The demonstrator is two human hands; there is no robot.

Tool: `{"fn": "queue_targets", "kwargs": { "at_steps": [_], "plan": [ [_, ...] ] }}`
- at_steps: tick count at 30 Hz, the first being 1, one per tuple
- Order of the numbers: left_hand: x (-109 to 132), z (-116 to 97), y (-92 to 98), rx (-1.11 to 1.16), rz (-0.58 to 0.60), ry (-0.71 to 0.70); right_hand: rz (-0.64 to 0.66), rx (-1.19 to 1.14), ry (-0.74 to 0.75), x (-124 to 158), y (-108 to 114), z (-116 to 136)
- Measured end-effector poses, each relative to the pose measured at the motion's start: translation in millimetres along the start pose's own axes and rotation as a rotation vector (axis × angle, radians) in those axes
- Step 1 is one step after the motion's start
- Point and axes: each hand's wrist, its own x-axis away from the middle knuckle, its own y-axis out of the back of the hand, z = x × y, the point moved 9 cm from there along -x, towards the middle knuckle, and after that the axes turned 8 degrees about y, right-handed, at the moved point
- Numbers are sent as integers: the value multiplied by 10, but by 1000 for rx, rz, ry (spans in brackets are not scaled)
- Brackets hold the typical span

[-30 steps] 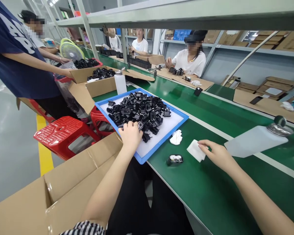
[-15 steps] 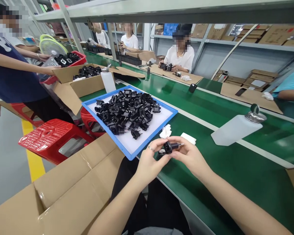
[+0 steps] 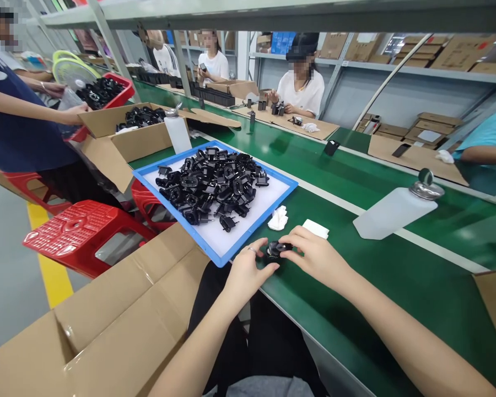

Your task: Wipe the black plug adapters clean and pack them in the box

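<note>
One blk part (image 3: 282, 247), R fingers (image 3: 298, 242) on it, carton lbl (image 3: 429, 136) illegible

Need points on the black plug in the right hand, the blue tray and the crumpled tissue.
Black plug (image 3: 276, 247): head view, dark casing.
Blue tray (image 3: 258, 221): head view, rim on the tissue's side.
Crumpled tissue (image 3: 278, 218): head view, middle.

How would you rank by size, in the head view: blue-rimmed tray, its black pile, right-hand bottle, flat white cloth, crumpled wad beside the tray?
Blue-rimmed tray
Black pile
Right-hand bottle
Flat white cloth and crumpled wad: too alike to rank.
</note>
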Motion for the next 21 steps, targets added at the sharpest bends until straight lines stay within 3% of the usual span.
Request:
{"fn": "queue_targets", "kwargs": {
  "at_steps": [4, 16, 21],
  "plan": [
    [-32, -24, -39, -93, -9, -46, 73, 41, -14, 8, -140, -15],
    [-17, -126, -62, -232, -64, -188, 185, 75, -30, -32, -229, -30],
    [-53, -203, -48, -430, -15, -89, 235, 80, -15, -83, -249, -24]
  ]
}}
